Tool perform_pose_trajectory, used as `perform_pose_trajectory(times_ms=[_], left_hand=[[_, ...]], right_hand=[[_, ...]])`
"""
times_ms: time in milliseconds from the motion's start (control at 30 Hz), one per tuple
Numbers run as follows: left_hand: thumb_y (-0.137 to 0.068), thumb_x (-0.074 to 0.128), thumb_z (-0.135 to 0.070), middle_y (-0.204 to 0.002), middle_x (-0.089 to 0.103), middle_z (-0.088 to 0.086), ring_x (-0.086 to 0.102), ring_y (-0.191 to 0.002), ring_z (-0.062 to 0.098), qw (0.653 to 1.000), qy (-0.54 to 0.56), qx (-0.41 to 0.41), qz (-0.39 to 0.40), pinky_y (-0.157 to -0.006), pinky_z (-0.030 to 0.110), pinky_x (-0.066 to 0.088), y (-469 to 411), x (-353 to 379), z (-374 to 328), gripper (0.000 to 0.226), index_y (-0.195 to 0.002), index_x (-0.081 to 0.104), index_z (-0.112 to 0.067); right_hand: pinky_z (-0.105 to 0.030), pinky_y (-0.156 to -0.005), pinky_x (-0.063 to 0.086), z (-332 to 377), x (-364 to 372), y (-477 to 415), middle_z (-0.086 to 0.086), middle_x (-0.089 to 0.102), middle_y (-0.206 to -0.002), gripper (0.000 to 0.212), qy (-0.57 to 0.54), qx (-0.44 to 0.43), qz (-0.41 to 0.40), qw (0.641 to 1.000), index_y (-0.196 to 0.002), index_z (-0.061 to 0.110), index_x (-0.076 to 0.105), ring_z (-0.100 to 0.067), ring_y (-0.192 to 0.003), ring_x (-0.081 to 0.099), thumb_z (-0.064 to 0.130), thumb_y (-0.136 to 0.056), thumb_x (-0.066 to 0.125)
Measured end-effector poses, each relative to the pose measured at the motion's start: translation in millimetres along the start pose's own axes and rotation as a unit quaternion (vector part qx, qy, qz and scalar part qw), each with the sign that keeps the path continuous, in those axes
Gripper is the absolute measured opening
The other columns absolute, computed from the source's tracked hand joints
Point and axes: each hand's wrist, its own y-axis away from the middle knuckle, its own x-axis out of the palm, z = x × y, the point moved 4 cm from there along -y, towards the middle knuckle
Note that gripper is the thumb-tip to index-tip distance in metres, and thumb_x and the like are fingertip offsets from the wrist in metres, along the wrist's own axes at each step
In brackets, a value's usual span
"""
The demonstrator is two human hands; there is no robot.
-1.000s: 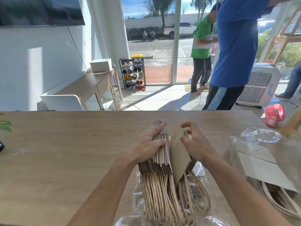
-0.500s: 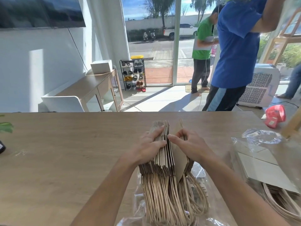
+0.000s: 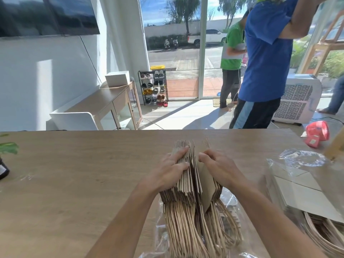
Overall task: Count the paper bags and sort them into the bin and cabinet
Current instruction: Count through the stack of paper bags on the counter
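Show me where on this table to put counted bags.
Free: the light wooden table stretch between the green leaf at its left edge and the stack of brown paper bags, plus the strip behind the stack. Crowded: the right side, under clear plastic wrapping.

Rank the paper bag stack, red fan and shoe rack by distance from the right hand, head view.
1. paper bag stack: touching the right hand.
2. red fan: right, beyond the table edge.
3. shoe rack: far back, by the glass door.
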Motion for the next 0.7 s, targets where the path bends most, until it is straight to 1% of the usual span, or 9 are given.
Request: perform_pose_trajectory(times_ms=[33,100,233,300,333,467,533,600,700], left_hand=[[-0.097,0.048,-0.035,-0.157,0.028,-0.004,0.016,-0.147,0.014,1.0,-0.002,0.002,0.0,-0.122,0.043,0.01,0.7,0.0,-1.2,0.052,-0.144,0.034,-0.05],[-0.098,0.048,-0.034,-0.157,0.028,-0.005,0.017,-0.147,0.014,1.0,-0.004,0.005,-0.001,-0.122,0.041,0.01,2.0,-0.3,-2.9,0.052,-0.145,0.033,-0.048],[-0.097,0.048,-0.034,-0.158,0.026,-0.004,0.014,-0.148,0.013,1.0,0.0,0.002,-0.005,-0.122,0.044,0.009,1.3,-0.6,-1.2,0.052,-0.145,0.033,-0.048],[-0.097,0.048,-0.034,-0.158,0.027,-0.003,0.015,-0.148,0.014,1.0,0.0,-0.001,-0.008,-0.122,0.044,0.009,0.7,-0.7,-0.5,0.052,-0.145,0.034,-0.048],[-0.097,0.048,-0.033,-0.158,0.027,-0.003,0.015,-0.148,0.014,1.0,-0.001,0.0,-0.008,-0.122,0.043,0.009,0.5,-0.7,-0.3,0.052,-0.145,0.034,-0.047],[-0.099,0.046,-0.03,-0.158,0.028,-0.006,0.014,-0.148,0.012,1.0,0.003,0.013,-0.007,-0.122,0.041,0.008,0.2,0.1,-0.8,0.051,-0.146,0.034,-0.045],[-0.099,0.045,-0.03,-0.158,0.028,-0.007,0.015,-0.148,0.011,1.0,0.002,0.012,-0.007,-0.122,0.04,0.008,1.0,0.6,-1.6,0.05,-0.146,0.034,-0.045],[-0.099,0.045,-0.032,-0.158,0.027,-0.008,0.013,-0.148,0.011,1.0,0.001,0.012,-0.007,-0.122,0.042,0.008,1.1,0.9,-1.5,0.05,-0.146,0.033,-0.046],[-0.099,0.045,-0.031,-0.158,0.028,-0.009,0.012,-0.148,0.011,1.0,-0.003,0.016,-0.007,-0.122,0.042,0.009,1.1,1.1,-2.1,0.051,-0.146,0.033,-0.045]], right_hand=[[-0.033,-0.087,0.038,-0.4,0.3,0.2,-0.005,0.057,-0.111,0.021,0.003,0.001,-0.003,1.0,-0.081,0.032,0.06,-0.021,-0.107,0.053,0.046,-0.092,0.049],[-0.032,-0.084,0.04,-0.1,0.3,0.4,-0.004,0.059,-0.107,0.021,0.009,-0.004,-0.006,1.0,-0.081,0.03,0.06,-0.02,-0.103,0.054,0.047,-0.089,0.054],[-0.029,-0.081,0.035,0.0,-1.2,-0.7,-0.003,0.057,-0.116,0.009,0.004,-0.007,-0.013,1.0,-0.099,0.026,0.056,-0.016,-0.104,0.05,0.03,-0.092,0.053],[-0.027,-0.086,0.032,0.8,-2.1,-0.7,-0.003,0.052,-0.125,0.026,-0.009,-0.013,-0.023,1.0,-0.116,0.031,0.051,-0.016,-0.109,0.046,0.02,-0.093,0.047],[-0.027,-0.087,0.031,1.9,-2.3,-0.8,-0.004,0.051,-0.127,0.03,-0.006,-0.019,-0.023,1.0,-0.117,0.033,0.052,-0.016,-0.11,0.045,0.017,-0.094,0.044],[-0.027,-0.086,0.033,0.8,-1.0,-0.6,-0.005,0.052,-0.121,0.027,0.005,-0.006,0.004,1.0,-0.08,0.033,0.061,-0.015,-0.11,0.047,0.02,-0.094,0.043],[-0.029,-0.083,0.034,-1.0,-0.1,0.9,-0.005,0.054,-0.115,0.02,0.009,0.004,0.003,1.0,-0.077,0.03,0.06,-0.016,-0.103,0.051,0.038,-0.093,0.05],[-0.029,-0.079,0.035,-0.3,0.1,3.0,-0.002,0.054,-0.11,0.028,0.021,0.002,-0.001,1.0,-0.079,0.027,0.059,-0.016,-0.097,0.052,0.053,-0.087,0.056],[-0.029,-0.079,0.035,2.7,0.3,3.9,-0.001,0.052,-0.111,0.027,0.024,0.0,0.0,1.0,-0.081,0.026,0.058,-0.015,-0.1,0.05,0.052,-0.085,0.06]])
